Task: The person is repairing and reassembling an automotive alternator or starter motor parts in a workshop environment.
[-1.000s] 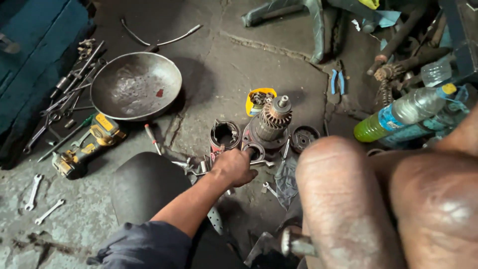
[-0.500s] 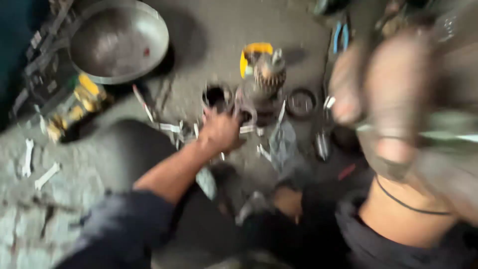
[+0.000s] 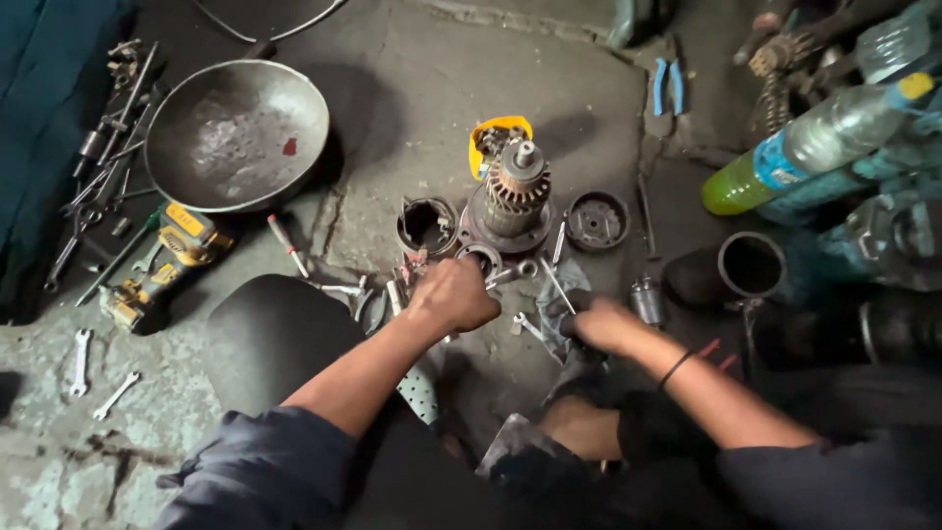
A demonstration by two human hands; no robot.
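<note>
Grimy concrete floor (image 3: 549,118) under you, parts scattered everywhere. Your left hand (image 3: 453,296) sits at frame centre, fingers curled down over the small metal rings and bolts (image 3: 491,263); whether they've pinched one, I cannot tell. Directly above it in the frame stands the motor armature (image 3: 514,188), shaft upright, a touch to the right of your knuckles. Your right hand (image 3: 599,324) rests lower right of centre, fingers closed around a dark rag (image 3: 561,312). Left hand's clearly the nearer one to that armature.
</note>
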